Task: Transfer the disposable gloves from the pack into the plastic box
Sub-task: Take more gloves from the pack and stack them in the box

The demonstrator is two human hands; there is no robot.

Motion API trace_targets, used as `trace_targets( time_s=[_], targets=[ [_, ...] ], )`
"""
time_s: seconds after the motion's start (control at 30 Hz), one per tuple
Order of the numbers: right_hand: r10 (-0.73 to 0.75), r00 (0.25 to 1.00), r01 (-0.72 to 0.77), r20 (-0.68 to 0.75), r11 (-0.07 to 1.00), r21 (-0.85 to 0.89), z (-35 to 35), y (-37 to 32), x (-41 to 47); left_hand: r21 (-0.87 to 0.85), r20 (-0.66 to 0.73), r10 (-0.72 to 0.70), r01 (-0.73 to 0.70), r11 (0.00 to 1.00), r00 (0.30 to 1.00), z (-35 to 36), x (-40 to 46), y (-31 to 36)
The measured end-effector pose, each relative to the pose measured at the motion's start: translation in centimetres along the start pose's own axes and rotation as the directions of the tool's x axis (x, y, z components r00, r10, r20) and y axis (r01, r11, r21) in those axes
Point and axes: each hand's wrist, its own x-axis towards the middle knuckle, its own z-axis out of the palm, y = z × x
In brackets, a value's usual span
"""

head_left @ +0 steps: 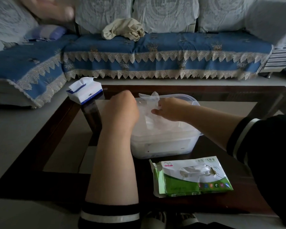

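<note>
The right hand (167,109) pinches a clear glove (151,100) over the plastic box (163,142). The left hand (122,109) curls at the rim, its hold hidden. The pack (191,177) lies on the surface at six o'clock, nearer the right hand.

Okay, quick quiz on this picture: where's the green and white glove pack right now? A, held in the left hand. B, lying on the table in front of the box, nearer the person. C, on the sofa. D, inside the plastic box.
B: the glove pack lies flat on the table just in front of the plastic box, while the left hand and right hand are both at the box.
</note>
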Motion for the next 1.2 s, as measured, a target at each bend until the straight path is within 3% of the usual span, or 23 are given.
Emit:
trace_targets(
  time_s=[0.07, 0.1, 0.2, 0.33, 0.4, 0.47, 0.53, 0.57, 0.63, 0.67, 0.73, 0.8, 0.87, 0.97, 1.07, 1.2],
  targets=[
    [-0.013, 0.999, 0.015, 0.032, 0.997, -0.078, 0.7, -0.1, 0.4, -0.102, -0.146, -0.013, -0.002, 0.995, 0.989, -0.1, -0.2, 0.0],
    [-0.003, 0.999, 0.007, 0.042, 0.995, -0.095, 0.9, -0.2, 0.5, -0.145, -0.132, 0.006, -0.025, 0.989, 0.991, 0.1, -0.2, 0.3],
    [0.027, 0.995, -0.021, 0.097, 0.998, -0.061, 1.1, -0.7, 0.3, -0.154, 0.144, 0.142, -0.119, 0.981, 0.979, 2.7, -0.4, 1.5],
    [0.024, 0.98, -0.017, 0.196, 0.999, -0.038, 0.4, -0.5, -0.1, 0.014, 0.484, 0.064, -0.081, 0.997, 0.873, 5.0, -0.3, 1.5],
    [0.011, 0.992, 0.01, 0.124, 0.986, -0.167, -0.6, 0.3, -0.5, 0.054, 0.513, 0.062, -0.105, 0.993, 0.856, 4.8, 0.1, 1.4],
    [-0.03, 0.999, 0.015, -0.03, 0.913, -0.408, -1.7, 1.4, -1.3, 0.068, 0.543, 0.065, -0.12, 0.99, 0.838, 4.7, 0.3, 1.5],
    [-0.13, 0.967, -0.022, -0.221, 0.817, -0.577, -2.9, 1.9, -2.4, 0.068, 0.569, 0.056, -0.114, 0.991, 0.82, 4.8, 0.3, 1.6],
    [-0.163, 0.938, -0.048, -0.305, 0.811, -0.582, -3.4, 2.0, -2.8, 0.069, 0.575, 0.053, -0.113, 0.991, 0.817, 4.9, 0.3, 1.6],
    [-0.189, 0.921, 0.024, -0.341, 0.9, -0.435, -4.1, 1.7, -3.9, 0.06, 0.585, 0.059, -0.116, 0.991, 0.809, 5.0, 0.3, 1.6],
    [-0.19, 0.947, 0.105, -0.26, 0.945, -0.309, -4.2, 1.4, -4.5, 0.053, 0.593, 0.063, -0.118, 0.992, 0.803, 5.0, 0.3, 1.6],
    [-0.15, 0.984, 0.163, 0.097, 0.976, -0.144, -3.6, 0.9, -4.9, 0.048, 0.608, 0.067, -0.12, 0.992, 0.791, 5.0, 0.3, 1.7],
    [-0.039, 0.94, 0.118, 0.34, 0.969, -0.216, -1.6, 0.7, -4.2, 0.068, 0.618, 0.062, -0.132, 0.989, 0.784, 5.0, 0.4, 1.6],
    [0.046, 0.903, 0.055, 0.427, 0.974, -0.221, 0.7, 1.1, -3.2, 0.093, 0.629, 0.059, -0.15, 0.984, 0.775, 5.0, 0.3, 1.5],
    [0.037, 0.876, 0.026, 0.481, 0.992, -0.124, 1.7, 1.4, -2.6, 0.09, 0.642, 0.054, -0.145, 0.985, 0.764, 5.2, 0.4, 1.7],
    [0.017, 0.889, 0.015, 0.457, 0.998, -0.065, 0.0, 1.5, -3.3, 0.083, 0.6, 0.047, -0.121, 0.989, 0.799, 5.2, 0.3, 1.6],
    [-0.039, 0.978, 0.031, 0.203, 0.999, 0.043, -3.6, 2.0, -6.4, 0.133, 0.489, 0.039, -0.119, 0.984, 0.871, 5.2, 0.7, 1.3]
  ],
)
